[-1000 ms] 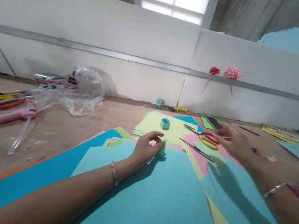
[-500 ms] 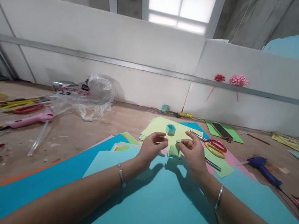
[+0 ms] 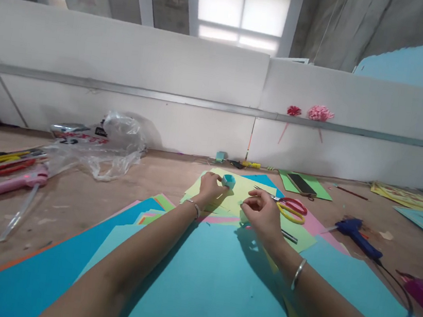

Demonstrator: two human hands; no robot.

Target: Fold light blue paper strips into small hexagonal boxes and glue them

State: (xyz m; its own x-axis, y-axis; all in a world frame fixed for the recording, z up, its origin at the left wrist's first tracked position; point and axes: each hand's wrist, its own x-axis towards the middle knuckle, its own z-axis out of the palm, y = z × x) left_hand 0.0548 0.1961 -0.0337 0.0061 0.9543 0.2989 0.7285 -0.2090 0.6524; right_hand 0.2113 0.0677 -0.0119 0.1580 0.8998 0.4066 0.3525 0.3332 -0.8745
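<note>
I am seeing the left hand [image 3: 210, 185] reaching forward now, away from the spot in front of me where both hands were working together half a second ago, and its fingertips are closing around the small teal paper ring [image 3: 227, 181] that is sitting on the pale yellow sheet [image 3: 229, 202]; I am reading it as touching or pinching the ring, though I cannot tell whether it is lifting it yet. The right hand [image 3: 262, 216] is staying back over the stacked coloured paper, fingers curled and pinched together on a small green folded piece [image 3: 243, 216], most of which is hidden under the fingers. So the two hands are now apart, each on its own little piece, which I am judging to mean the ring is being fetched to join the green piece. The red and yellow scissors [image 3: 291, 208] are lying just beside the right hand, a blue glue gun [image 3: 357, 236] farther right on the bench [image 3: 85, 194], a pink glue gun [image 3: 9, 183] and a clear plastic bag [image 3: 108, 142] well off to the left.
</note>
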